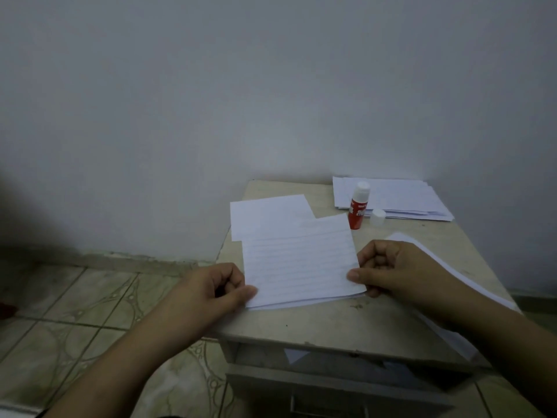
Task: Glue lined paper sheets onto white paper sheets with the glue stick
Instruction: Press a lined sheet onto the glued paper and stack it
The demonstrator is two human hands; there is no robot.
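A lined paper sheet (298,260) lies on top of a white sheet whose edge shows just below it, near the middle of the small table (346,321). My left hand (211,291) pinches the lined sheet's near left corner. My right hand (388,267) pinches its right edge. A red glue stick (357,211) with a white top stands upright behind the sheet, its clear cap (377,217) standing beside it.
A plain white sheet (268,215) lies at the back left, overhanging the table edge. A stack of paper (394,197) sits at the back right against the wall. More white sheets (437,260) lie under my right forearm. A drawer front is below; tiled floor lies to the left.
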